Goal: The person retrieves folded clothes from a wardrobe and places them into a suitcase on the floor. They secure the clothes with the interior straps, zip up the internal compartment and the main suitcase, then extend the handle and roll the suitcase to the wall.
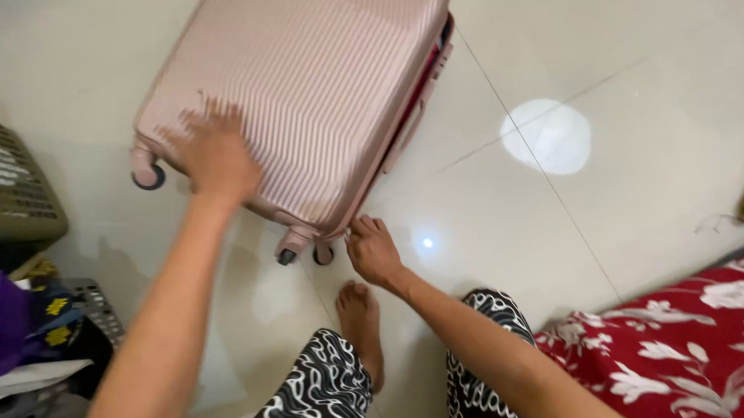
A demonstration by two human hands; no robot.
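Suitcase (302,96): pale pink shell with fine ribbing bent into a chevron; a red strip shows along its side seam, and its wheels (148,177) are black. Floor (631,60): glossy cream tiles. Trousers (321,392): black with white swirls. Bedcover (681,338): red with white flowers. Basket (17,188): olive with a pale lattice. Cloth (5,321): purple, possibly clothing.

Light: we've got a bright, even indoor wash, warm in tone.
Glare: a big round reflection (546,136) and a small pinpoint (427,242) shine off the glossy floor (648,100).
Shadows: soft, faint under our arms.
Blur: our left hand (213,153) smears with motion; the rest is sharp.
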